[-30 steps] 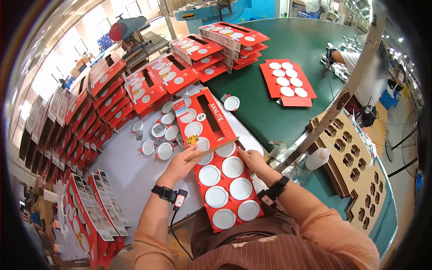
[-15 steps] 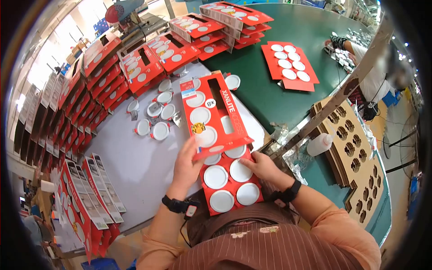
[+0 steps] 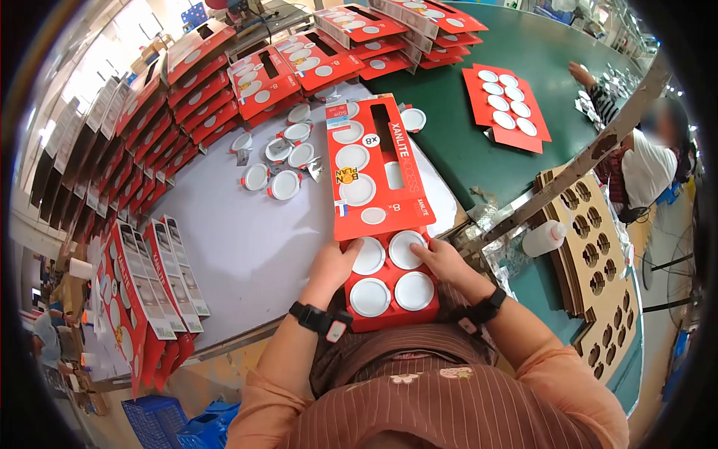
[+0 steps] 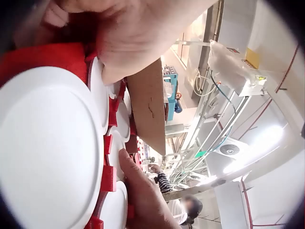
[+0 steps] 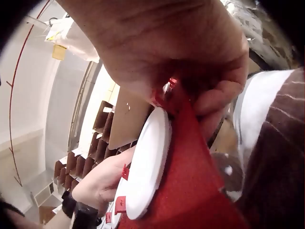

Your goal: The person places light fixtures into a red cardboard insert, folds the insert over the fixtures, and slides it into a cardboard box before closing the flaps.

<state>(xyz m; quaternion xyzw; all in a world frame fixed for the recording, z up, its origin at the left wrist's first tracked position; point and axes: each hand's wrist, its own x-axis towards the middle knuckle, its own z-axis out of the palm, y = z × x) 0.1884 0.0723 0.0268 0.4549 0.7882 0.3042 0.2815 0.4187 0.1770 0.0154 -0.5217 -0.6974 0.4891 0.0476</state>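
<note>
A red tray with white round discs [image 3: 391, 274] lies at the lap end of a red printed sleeve [image 3: 381, 198], which covers the tray's far part. The left hand [image 3: 331, 271] grips the tray's left edge, thumb beside a disc. On the opposite edge the right hand [image 3: 450, 268] holds the tray, its thumb on a disc. In the left wrist view a large white disc [image 4: 47, 148] is close, with the sleeve's brown cardboard flap [image 4: 147, 105] beyond. The right wrist view shows curled fingers under the red tray edge [image 5: 186, 162].
Loose white discs [image 3: 285, 185] lie on the pale tabletop. Stacked red boxes [image 3: 262, 82] line the back and left. On the green table are a filled red card [image 3: 508, 105], a white bottle [image 3: 544, 238] and brown cardboard inserts [image 3: 591, 247]. Another person [image 3: 647, 165] is at the right.
The sleeve has come down flatter over the tray, hiding more discs. The left hand has moved from the sleeve's near corner to the tray's left edge. The head view has shifted.
</note>
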